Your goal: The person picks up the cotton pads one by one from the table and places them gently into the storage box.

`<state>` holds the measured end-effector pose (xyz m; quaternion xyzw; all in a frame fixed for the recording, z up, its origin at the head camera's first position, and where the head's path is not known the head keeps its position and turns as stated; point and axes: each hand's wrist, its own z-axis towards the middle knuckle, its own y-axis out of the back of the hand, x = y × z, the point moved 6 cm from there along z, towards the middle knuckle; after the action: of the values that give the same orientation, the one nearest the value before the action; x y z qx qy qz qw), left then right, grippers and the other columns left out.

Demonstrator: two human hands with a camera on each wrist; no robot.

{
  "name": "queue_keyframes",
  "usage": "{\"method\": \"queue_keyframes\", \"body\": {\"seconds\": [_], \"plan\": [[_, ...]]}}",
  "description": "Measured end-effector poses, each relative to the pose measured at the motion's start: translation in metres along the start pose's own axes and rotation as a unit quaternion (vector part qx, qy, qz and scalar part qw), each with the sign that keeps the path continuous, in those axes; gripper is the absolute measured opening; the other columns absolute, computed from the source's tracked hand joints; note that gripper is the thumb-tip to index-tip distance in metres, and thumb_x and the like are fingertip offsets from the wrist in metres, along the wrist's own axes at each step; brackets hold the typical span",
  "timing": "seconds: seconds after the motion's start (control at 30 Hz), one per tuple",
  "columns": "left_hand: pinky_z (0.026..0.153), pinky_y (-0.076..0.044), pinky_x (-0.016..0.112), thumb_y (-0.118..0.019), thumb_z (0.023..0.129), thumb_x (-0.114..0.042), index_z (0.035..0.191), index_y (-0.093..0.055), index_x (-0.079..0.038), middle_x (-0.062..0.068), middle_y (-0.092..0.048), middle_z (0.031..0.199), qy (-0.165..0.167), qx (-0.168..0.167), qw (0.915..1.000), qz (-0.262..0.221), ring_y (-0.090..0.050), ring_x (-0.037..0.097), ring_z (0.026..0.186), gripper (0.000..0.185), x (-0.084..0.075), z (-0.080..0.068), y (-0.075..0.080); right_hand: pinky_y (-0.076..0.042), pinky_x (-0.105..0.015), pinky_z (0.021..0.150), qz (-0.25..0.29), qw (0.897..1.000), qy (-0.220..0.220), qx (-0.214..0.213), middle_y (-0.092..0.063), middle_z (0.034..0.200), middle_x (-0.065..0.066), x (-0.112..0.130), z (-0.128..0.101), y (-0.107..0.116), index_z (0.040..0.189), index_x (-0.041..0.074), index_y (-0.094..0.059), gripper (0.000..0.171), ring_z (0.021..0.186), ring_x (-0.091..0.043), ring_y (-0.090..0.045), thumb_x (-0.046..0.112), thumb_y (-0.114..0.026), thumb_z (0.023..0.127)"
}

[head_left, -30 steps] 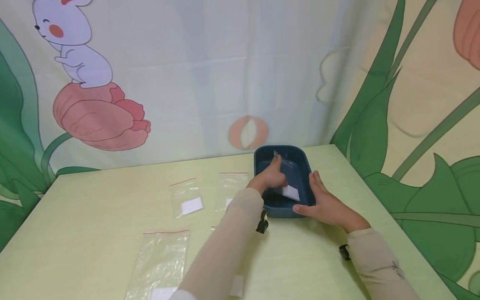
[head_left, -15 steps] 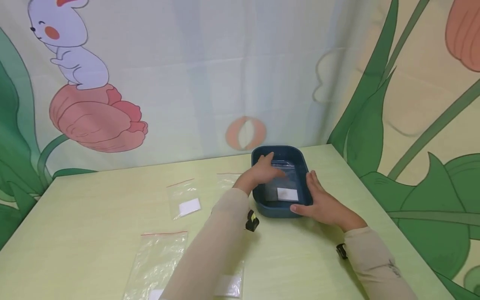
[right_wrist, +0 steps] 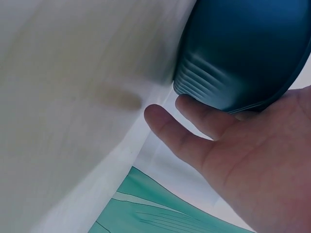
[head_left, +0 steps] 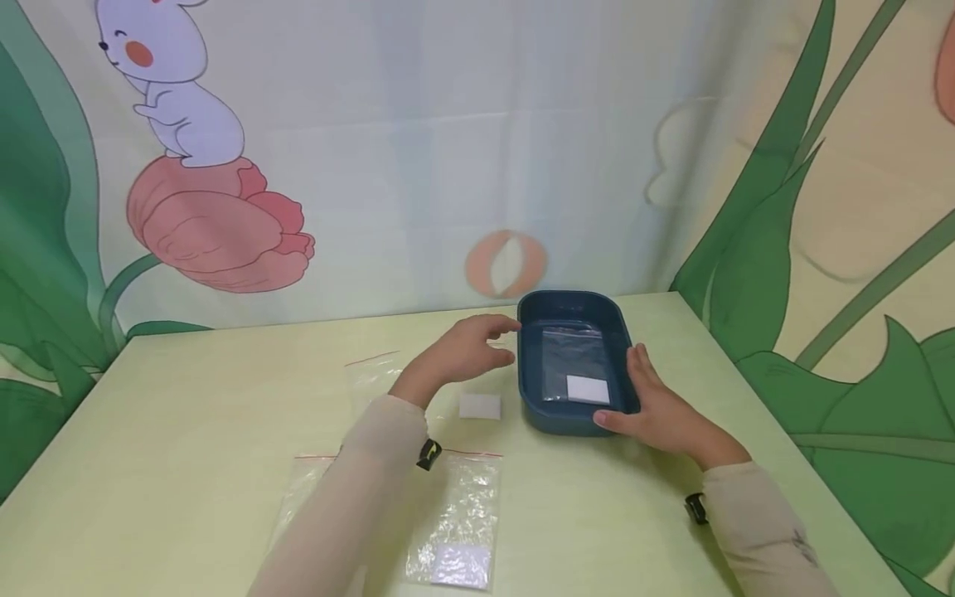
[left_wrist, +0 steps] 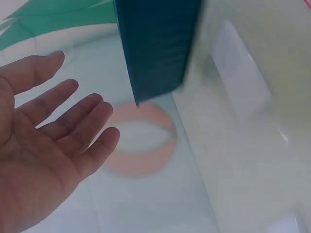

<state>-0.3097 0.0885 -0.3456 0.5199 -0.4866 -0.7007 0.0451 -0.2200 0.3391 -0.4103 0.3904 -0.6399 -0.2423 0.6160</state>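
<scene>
A dark blue plastic bin stands near the back right of the table. Flat inside it lies a clear zip bag with a white card at its lower end. My left hand is just left of the bin, fingers loosely bent and holding nothing; the left wrist view shows its bare palm. My right hand rests against the bin's near right corner, its thumb at the front and its extended fingers along the right wall. More bags with white cards lie to the left, one of them a zip bag in front.
Partly hidden by the left arm are a front-left zip bag and a back-left zip bag. Another bag's white card shows below the left hand. A printed curtain hangs behind the table.
My left hand has let go of the zip bag, which now lies flat in the bin, and has moved out leftward over the bin's edge. My right hand has stayed at the bin.
</scene>
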Motion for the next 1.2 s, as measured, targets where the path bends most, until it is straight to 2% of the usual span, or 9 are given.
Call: {"method": "queue_keyframes", "body": {"seconds": [0.2,0.53,0.77,0.87,1.0,1.1,1.2], "plan": [[0.110,-0.037,0.047,-0.063,0.097,-0.015,0.149,-0.050,-0.010,0.009,-0.050,0.149,0.025,-0.005,0.9997,-0.001,-0.045,0.030,0.138,0.053,0.030,-0.034,0.018,-0.014,-0.067,0.113,0.001,1.000,0.005,0.004,0.025,0.163,-0.016,0.000,-0.002,-0.001,0.158,0.000,0.013,0.122,0.148,-0.050,-0.001,0.060,-0.068,0.089],[0.109,-0.036,0.054,-0.064,0.097,-0.012,0.151,-0.046,-0.005,0.017,-0.046,0.151,0.074,-0.023,0.9969,0.008,-0.043,0.039,0.137,0.057,0.088,-0.074,0.043,-0.015,-0.068,0.112,-0.003,1.000,0.001,0.007,0.023,0.163,-0.020,-0.002,-0.002,0.003,0.157,-0.001,0.013,0.122,0.147,-0.052,-0.002,0.059,-0.068,0.090],[0.112,-0.031,0.056,-0.063,0.092,-0.004,0.139,-0.057,0.000,0.022,-0.052,0.144,0.092,-0.013,0.9929,0.074,-0.041,0.044,0.137,0.048,0.127,-0.105,0.058,-0.015,-0.068,0.112,0.009,1.000,0.005,0.011,0.024,0.163,-0.018,0.000,-0.001,0.001,0.158,-0.001,0.012,0.121,0.147,-0.052,-0.001,0.057,-0.069,0.090],[0.111,-0.032,0.056,-0.064,0.091,-0.005,0.134,-0.061,0.000,0.022,-0.055,0.141,0.100,0.001,0.9917,0.081,-0.042,0.044,0.136,0.044,0.141,-0.114,0.060,-0.015,-0.068,0.112,0.008,1.000,0.005,0.013,0.023,0.163,-0.018,0.001,-0.002,0.001,0.158,-0.001,0.012,0.121,0.147,-0.053,-0.002,0.057,-0.069,0.090],[0.110,-0.032,0.057,-0.064,0.093,-0.009,0.128,-0.066,-0.001,0.023,-0.054,0.141,0.094,0.021,0.9936,0.058,-0.042,0.046,0.136,0.036,0.155,-0.122,0.059,-0.016,-0.068,0.112,0.008,1.000,0.007,0.015,0.023,0.163,-0.020,0.002,-0.003,0.003,0.158,-0.002,0.012,0.120,0.147,-0.053,-0.002,0.055,-0.070,0.090],[0.112,-0.030,0.058,-0.062,0.094,-0.010,0.122,-0.070,-0.002,0.024,-0.051,0.145,0.093,0.028,0.9946,0.036,-0.038,0.048,0.138,0.030,0.161,-0.125,0.057,-0.017,-0.069,0.111,0.009,1.000,0.009,0.014,0.022,0.163,-0.020,0.002,-0.004,0.003,0.158,-0.002,0.011,0.120,0.146,-0.054,-0.003,0.054,-0.071,0.090],[0.114,-0.025,0.058,-0.055,0.094,-0.004,0.116,-0.073,-0.002,0.026,-0.046,0.149,0.098,0.029,0.9945,0.023,-0.032,0.049,0.141,0.028,0.165,-0.127,0.057,-0.017,-0.069,0.111,0.006,1.000,0.011,0.011,0.022,0.163,-0.019,0.002,-0.003,0.003,0.158,-0.001,0.011,0.119,0.147,-0.053,-0.003,0.053,-0.071,0.091]]}}
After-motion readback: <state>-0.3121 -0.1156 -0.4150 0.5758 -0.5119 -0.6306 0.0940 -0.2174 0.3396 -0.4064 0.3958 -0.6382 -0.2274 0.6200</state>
